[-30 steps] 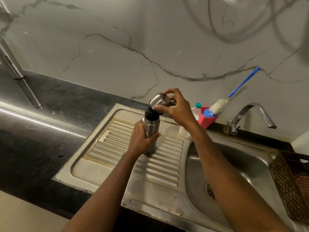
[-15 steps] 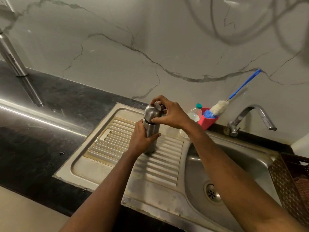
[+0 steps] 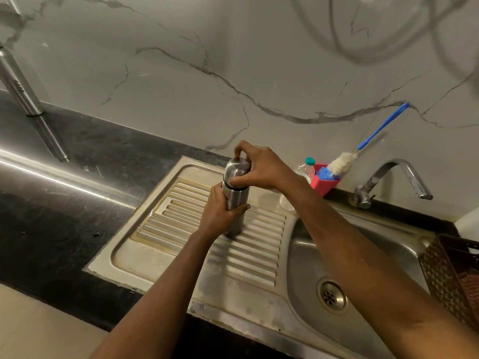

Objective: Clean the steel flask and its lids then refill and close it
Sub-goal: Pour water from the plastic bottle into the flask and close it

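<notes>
Steel drainboard [image 3: 181,224] under a marbled wall, head view: my left hand [image 3: 219,215] grips the upright steel flask [image 3: 235,200] at centre. My right hand [image 3: 261,167] curls round its cap [image 3: 236,169], now seated, tilted off a second ago. Bottle brush [image 3: 341,162] at two o'clock.

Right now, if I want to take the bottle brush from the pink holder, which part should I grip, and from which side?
Pinch the bottle brush by its blue handle, coming from the front. The handle slants up to the right along the wall, clear of the tap; the head sits in the pink holder.
</notes>
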